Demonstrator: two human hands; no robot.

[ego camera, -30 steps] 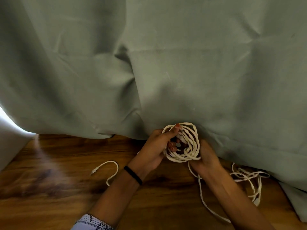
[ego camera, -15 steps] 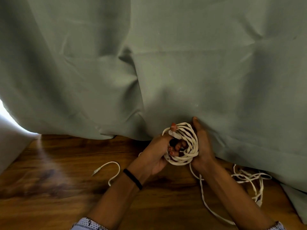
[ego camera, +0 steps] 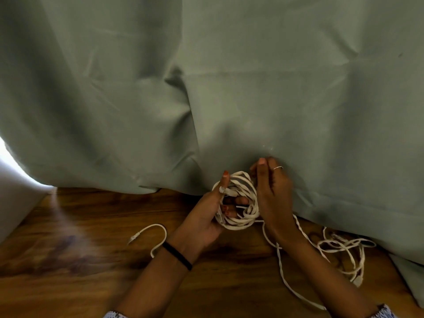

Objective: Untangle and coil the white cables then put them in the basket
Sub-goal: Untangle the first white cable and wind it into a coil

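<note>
My left hand (ego camera: 206,216) is the spool here: fingers curled through the middle of the coil (ego camera: 238,200), thumb up along its near edge pinning a loop, so the turns stay stacked and can't spring apart. My right hand (ego camera: 273,198) sits just beyond that grip, against the coil's far side, fingertips pinching a strand at the top to lay the next turn over. That grip is closed on the cable, not wide at all. The coil is a fat white ring of many flat-looking turns, a bit uneven. From under it the loose tail (ego camera: 281,260) runs down across the wooden desk (ego camera: 68,283) to a tangled heap (ego camera: 344,249) off to the right of my right wrist. A separate cable end (ego camera: 149,235) lies left of my left wrist. No basket in view; the grey curtain (ego camera: 206,76) hangs behind everything.
</note>
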